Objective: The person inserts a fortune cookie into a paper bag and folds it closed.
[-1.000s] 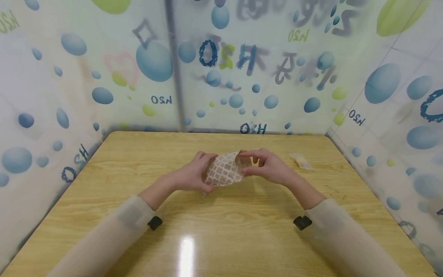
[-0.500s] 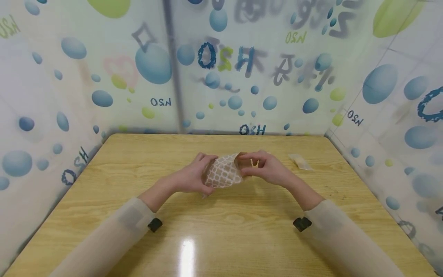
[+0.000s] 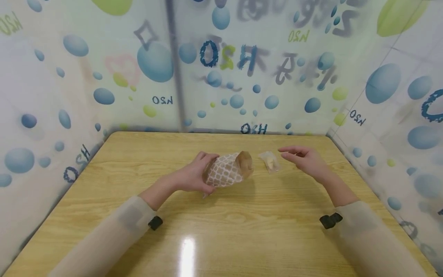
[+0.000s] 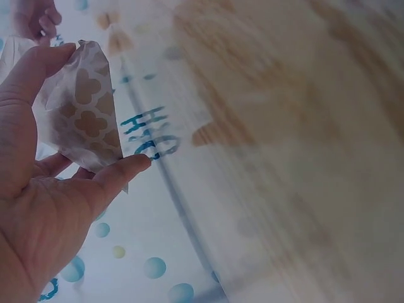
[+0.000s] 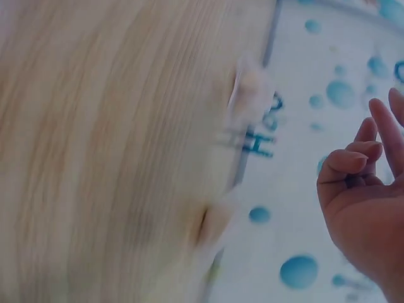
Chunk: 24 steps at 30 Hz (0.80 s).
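My left hand (image 3: 190,177) grips a small brown paper bag (image 3: 223,171) with a white lattice print, thumb on the near side and fingers behind. The bag's crumpled brown mouth faces right and gapes. A small see-through packet (image 3: 271,163) with pale contents shows between the bag and my right hand (image 3: 308,161). That hand hovers to the packet's right, fingers apart from it and holding nothing. In the right wrist view, two blurred packets, an upper packet (image 5: 249,91) and a lower packet (image 5: 214,221), appear near the table's far edge; the head view shows one.
The wooden table (image 3: 225,227) reaches back to a wall (image 3: 221,88) printed with blue and green drops. Side walls stand left and right. Both wrists carry small black devices, such as the left device (image 3: 155,222). A bright reflection lies on the near tabletop.
My right hand has left the bag's mouth and moved right. A packet now shows right of the bag; the spot of the earlier packet is behind my right hand. My left hand stays put.
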Tool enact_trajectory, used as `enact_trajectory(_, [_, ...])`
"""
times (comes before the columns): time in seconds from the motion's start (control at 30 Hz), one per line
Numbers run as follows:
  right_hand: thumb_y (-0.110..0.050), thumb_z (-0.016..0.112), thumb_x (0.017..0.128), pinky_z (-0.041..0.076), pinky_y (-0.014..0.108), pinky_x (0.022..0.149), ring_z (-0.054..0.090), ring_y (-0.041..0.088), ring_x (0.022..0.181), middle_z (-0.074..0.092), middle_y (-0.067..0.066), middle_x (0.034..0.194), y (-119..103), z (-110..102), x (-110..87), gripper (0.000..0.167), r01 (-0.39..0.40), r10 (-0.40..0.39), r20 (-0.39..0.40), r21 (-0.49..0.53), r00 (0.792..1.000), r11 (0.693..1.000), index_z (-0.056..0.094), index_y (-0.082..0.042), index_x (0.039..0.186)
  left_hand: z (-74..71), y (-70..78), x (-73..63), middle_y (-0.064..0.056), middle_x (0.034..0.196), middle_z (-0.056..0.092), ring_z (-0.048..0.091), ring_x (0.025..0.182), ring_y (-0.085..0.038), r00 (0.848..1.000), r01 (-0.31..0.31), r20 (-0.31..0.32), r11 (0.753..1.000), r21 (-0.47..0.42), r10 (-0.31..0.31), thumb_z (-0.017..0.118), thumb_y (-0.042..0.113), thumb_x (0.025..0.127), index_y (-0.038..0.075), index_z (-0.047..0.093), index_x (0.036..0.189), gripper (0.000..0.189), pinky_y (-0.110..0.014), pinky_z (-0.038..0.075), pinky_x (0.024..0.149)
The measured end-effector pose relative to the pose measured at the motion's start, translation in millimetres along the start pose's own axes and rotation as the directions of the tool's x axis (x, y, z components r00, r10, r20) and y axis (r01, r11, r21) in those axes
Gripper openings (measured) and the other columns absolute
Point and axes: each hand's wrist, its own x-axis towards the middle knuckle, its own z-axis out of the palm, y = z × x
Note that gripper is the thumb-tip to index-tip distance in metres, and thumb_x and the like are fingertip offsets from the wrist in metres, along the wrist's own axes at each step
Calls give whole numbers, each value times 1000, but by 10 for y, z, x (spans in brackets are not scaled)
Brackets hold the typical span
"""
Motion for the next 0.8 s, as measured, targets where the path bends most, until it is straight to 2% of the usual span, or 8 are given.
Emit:
enact_trajectory(0.13, [-45,68,109,41,35,63,38,13,65,50,-11,86,217,-258,27,46,-53,53,-39,-17,998,998,71,-16,144,-22,9,7,-21,160,32,45,143,-38,1000,1,0,1000,1,-1,93,24,82,10,25,172,113,-61,47,121])
enact_trajectory(0.23, [-47,67,109,41,34,64,40,13,69,57,-15,96,343,-406,45,53,-90,87,-63,-45,994,995,68,-13,148,-31,6,11,-21,160,32,45,143,-37,1000,0,2,1000,4,0,93,25,83,11,25,172,113,-60,47,121])
enact_trajectory(0.27, [-47,67,109,42,35,65,42,14,73,60,-13,103,379,-444,54,54,-97,93,-68,-60,993,994,67,-11,149,-33,4,13,-21,160,32,44,143,-37,1000,0,3,1000,4,0,93,26,83,11,25,172,112,-60,47,121])
enact_trajectory(0.37, [-45,64,111,45,32,71,52,17,91,67,-2,136,466,-523,88,56,-105,94,-78,-142,992,984,65,-7,151,-35,-3,17,-20,161,32,44,144,-37,1000,4,2,1000,7,-4,93,27,84,12,25,172,113,-60,46,121])
enact_trajectory(0.47, [-43,62,112,49,30,78,59,24,111,64,17,150,537,-567,126,52,-114,101,-72,-224,992,968,67,-6,149,-35,-8,18,-20,161,32,44,144,-37,1000,11,2,1000,5,-11,93,27,84,13,24,172,113,-60,46,121])
enact_trajectory(0.53, [-40,61,113,50,30,82,61,33,122,62,24,154,576,-588,145,50,-122,110,-60,-257,992,959,67,-6,149,-36,-5,15,-21,161,32,44,144,-37,1000,13,2,1000,1,-13,93,26,84,13,25,172,113,-61,46,121])
enact_trajectory(0.63, [-38,60,114,50,30,87,59,41,134,58,27,158,630,-606,168,50,-140,135,-37,-273,990,952,66,-4,151,-38,2,7,-21,160,32,44,144,-37,1000,14,1,1000,0,-14,93,25,83,12,25,172,113,-61,46,122])
enact_trajectory(0.8, [-36,61,113,51,31,90,59,41,133,59,27,157,710,-587,211,48,-166,162,-38,-271,986,948,67,-4,149,-37,-4,-9,-21,160,32,44,144,-37,1000,16,1,1000,7,-16,93,26,84,11,24,172,113,-60,45,122])
